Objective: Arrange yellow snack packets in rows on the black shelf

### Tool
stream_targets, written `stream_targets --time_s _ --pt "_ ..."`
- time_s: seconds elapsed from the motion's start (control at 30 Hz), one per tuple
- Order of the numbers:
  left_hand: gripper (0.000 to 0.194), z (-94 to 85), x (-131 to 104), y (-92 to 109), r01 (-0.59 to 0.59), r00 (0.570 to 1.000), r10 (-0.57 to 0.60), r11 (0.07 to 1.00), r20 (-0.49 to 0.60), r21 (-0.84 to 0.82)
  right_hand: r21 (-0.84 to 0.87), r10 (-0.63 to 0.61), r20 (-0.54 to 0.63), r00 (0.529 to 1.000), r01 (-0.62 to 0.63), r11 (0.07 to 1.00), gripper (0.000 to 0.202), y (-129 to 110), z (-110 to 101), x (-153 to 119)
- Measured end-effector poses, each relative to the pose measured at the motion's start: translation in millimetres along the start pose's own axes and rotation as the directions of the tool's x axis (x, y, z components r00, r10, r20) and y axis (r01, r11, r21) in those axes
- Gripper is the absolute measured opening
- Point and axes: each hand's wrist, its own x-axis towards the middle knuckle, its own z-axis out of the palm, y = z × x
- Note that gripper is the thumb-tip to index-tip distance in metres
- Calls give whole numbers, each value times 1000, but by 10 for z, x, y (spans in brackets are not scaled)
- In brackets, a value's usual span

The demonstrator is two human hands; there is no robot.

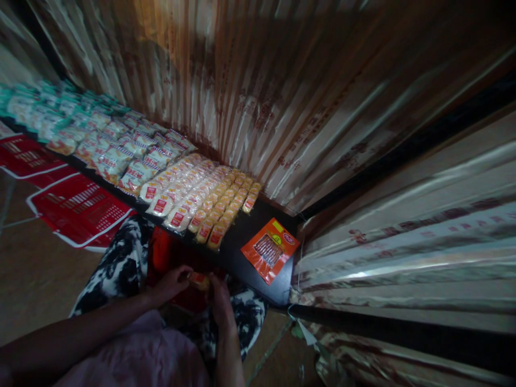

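Observation:
Between my two hands is a small wrapped snack cake, yellowish with a red label. My left hand pinches its left end, and my right hand grips the right end. Both hands are low over my lap, in front of the black shelf. Similar yellow wrapped cakes stand on the shelf in tight rows, beside rows of paler, rounder wrapped packets. An orange pouch with a clear window lies flat near the shelf's right end.
White and orange snack bags fill the shelf further left, then green-topped bags. Red bags with white edging lie on the floor at left. Translucent printed sheeting hangs behind, crossed on the right by a dark bar.

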Motion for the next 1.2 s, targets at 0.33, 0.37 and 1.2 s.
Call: stream_targets --time_s 0.33,0.37,1.2 --pt "36 -21 -49 39 -5 996 10 998 85 -59 -14 19 15 1000 -19 1000 46 -182 -11 -111" --pt "35 -22 -51 52 7 996 -1 998 89 -67 -12 38 15 999 -38 999 46 -189 -12 -116" --pt "41 -41 -105 346 99 995 -96 956 24 -277 113 8 83 996 -17 993 39 -430 64 -367"
